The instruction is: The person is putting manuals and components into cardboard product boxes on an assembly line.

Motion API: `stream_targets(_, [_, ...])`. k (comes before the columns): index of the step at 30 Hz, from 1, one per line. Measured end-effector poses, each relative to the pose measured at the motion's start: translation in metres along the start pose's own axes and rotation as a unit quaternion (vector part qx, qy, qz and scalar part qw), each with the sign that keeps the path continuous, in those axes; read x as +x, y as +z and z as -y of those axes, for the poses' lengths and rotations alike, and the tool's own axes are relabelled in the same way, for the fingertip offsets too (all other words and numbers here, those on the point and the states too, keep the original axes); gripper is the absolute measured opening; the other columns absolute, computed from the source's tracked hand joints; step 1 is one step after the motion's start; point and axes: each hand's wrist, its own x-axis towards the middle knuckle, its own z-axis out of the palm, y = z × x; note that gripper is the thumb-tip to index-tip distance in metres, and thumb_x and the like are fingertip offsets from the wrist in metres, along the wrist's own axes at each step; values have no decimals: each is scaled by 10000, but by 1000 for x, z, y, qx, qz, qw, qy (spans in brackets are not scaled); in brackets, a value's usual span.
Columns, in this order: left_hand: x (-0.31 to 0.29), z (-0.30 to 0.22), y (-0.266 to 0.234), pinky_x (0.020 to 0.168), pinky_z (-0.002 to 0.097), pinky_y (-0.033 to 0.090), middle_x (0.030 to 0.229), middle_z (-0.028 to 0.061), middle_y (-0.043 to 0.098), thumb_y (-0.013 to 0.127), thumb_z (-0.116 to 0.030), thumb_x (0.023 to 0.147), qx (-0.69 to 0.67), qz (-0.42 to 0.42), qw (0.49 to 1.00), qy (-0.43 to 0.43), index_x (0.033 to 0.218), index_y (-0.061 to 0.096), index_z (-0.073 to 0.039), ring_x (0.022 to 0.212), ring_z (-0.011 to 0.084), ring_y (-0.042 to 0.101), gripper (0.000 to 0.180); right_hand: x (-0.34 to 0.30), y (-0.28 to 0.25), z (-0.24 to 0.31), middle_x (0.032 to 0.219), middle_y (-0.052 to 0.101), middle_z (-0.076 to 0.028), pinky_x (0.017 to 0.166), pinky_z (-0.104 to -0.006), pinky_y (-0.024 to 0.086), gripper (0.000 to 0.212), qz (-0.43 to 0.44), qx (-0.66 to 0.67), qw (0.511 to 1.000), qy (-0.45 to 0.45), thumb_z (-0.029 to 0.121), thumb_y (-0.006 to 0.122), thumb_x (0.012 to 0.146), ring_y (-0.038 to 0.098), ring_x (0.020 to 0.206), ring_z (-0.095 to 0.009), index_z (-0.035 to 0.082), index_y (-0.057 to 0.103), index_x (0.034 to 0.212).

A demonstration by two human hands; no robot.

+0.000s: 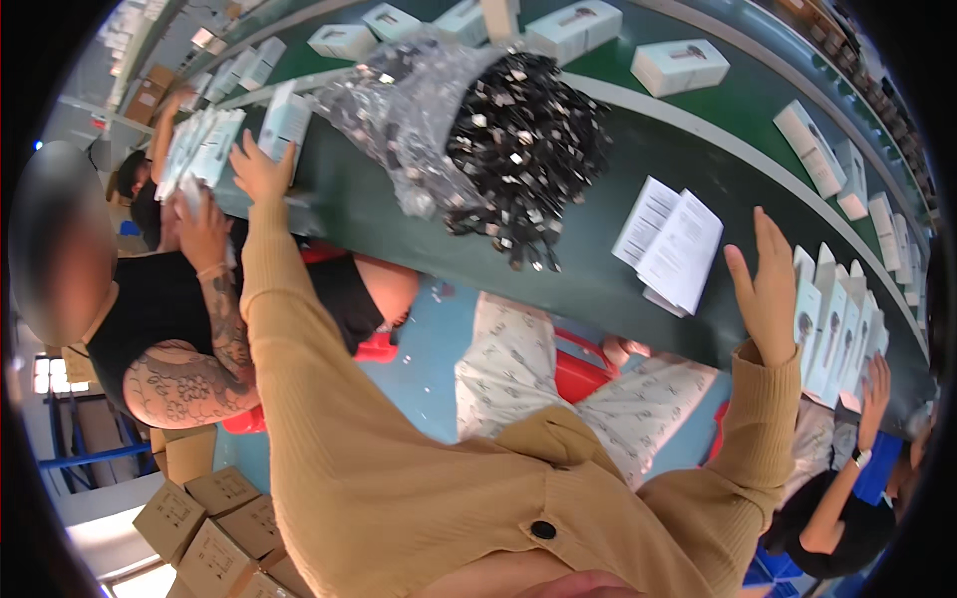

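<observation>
My left hand (263, 171) reaches out at the left with its fingers spread. Just beyond it stands a white carton (289, 118); whether the fingertips touch it I cannot tell. My right hand (766, 289) is raised at the right, thumb apart from the stretched fingers, with nothing in it. Beside that hand is a row of white cartons (835, 324) with pictures on them. Between my hands lie printed paper leaflets (680, 251) in a loose, overlapping stack. Farther back, a clear plastic bag (409, 115) spills a heap of black cables (528, 145) with metal plugs.
Behind the green worktable (369, 234) runs a green belt (743, 112) carrying several white boxes (681, 67). Co-workers sit close on both sides; the left one's hand (202, 229) is near more upright cartons (202, 148). Brown cardboard boxes (214, 558) are stacked at lower left.
</observation>
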Motion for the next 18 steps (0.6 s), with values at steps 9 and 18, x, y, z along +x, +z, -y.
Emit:
stream_targets(9, [18, -12, 1, 882, 396, 485, 1171, 216, 585, 795, -567, 623, -57, 241, 954, -166, 1397, 366, -99, 1055, 283, 611, 1001, 19, 13, 15, 1047, 614, -126, 783, -356, 485, 348, 4, 13, 997, -79, 122, 752, 728, 586, 934, -294, 17, 648, 1043])
stream_targets(18, [-136, -66, -146, 927, 293, 433, 1206, 58, 528, 788, -215, 740, -737, 245, 618, -125, 1355, 358, 13, 1084, 145, 518, 784, 7, -5, 6, 683, 594, -32, 590, -221, 424, 122, 39, 234, 968, 78, 80, 658, 861, 524, 614, -90, -37, 629, 881])
